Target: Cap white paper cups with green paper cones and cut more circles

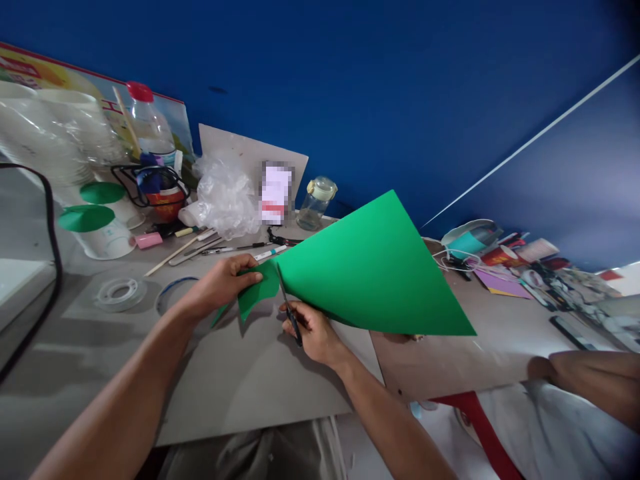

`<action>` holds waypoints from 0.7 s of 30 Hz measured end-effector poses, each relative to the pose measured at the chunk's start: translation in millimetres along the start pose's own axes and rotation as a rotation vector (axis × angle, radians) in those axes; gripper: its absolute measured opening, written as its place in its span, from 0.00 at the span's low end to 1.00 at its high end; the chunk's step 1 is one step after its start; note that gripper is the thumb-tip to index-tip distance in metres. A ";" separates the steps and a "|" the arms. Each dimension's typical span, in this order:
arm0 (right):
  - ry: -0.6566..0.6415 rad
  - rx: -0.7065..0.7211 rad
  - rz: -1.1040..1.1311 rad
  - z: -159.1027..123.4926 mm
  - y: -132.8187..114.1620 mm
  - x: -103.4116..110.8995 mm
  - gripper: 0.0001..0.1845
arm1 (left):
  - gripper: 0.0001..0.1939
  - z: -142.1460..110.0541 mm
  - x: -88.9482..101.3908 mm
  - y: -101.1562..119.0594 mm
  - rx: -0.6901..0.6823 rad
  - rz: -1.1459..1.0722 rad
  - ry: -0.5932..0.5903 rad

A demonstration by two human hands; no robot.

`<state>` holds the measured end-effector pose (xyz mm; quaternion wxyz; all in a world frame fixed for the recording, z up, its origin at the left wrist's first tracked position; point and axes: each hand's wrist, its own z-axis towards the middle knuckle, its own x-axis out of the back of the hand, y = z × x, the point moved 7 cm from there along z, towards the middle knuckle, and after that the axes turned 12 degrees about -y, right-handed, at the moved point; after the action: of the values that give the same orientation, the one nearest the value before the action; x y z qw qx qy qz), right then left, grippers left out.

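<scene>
A large sheet of green paper (380, 273) rises to the right above the table, its lower edge curling. My left hand (233, 280) pinches the narrow left end of this sheet between thumb and fingers; a cut flap hangs down there. In my right hand (314, 331) is a pair of scissors (291, 310) with dark handles, my fingers wrapped round them. The blades point away from me and meet the paper just right of my left hand. How far the blades are apart is hard to make out.
Left stand paper cups with green tops (97, 233), a tape roll (120, 292) and a red-capped bottle (150, 123). Behind are a plastic bag (225, 193), a phone (277, 193) and a glass jar (317, 203). Another person's arm (595, 383) rests at the right.
</scene>
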<state>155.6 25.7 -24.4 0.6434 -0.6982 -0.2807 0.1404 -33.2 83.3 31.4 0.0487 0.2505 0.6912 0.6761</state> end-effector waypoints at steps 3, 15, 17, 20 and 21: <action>-0.011 -0.005 0.014 0.3 -1.6 -0.1 0.14 | 0.15 -0.8 1.1 -1.5 0.008 0.002 -0.001; -0.085 -0.066 0.023 -1.9 -5.4 0.4 0.17 | 0.14 -0.7 -6.2 3.4 0.005 0.133 -0.125; -0.097 -0.066 0.017 -2.3 -5.2 0.3 0.17 | 0.14 -1.8 -6.0 3.6 0.013 0.125 -0.134; -0.116 -0.060 0.013 -3.2 -5.5 0.8 0.16 | 0.13 -2.4 -5.1 3.0 0.008 0.125 -0.146; -0.123 -0.056 0.008 -3.7 -6.0 1.3 0.15 | 0.13 -2.2 -4.9 2.6 0.004 0.128 -0.152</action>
<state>157.4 23.6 -17.8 0.6044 -0.7072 -0.3209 0.1778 -29.1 79.1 32.8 0.0573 0.3448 0.6693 0.6557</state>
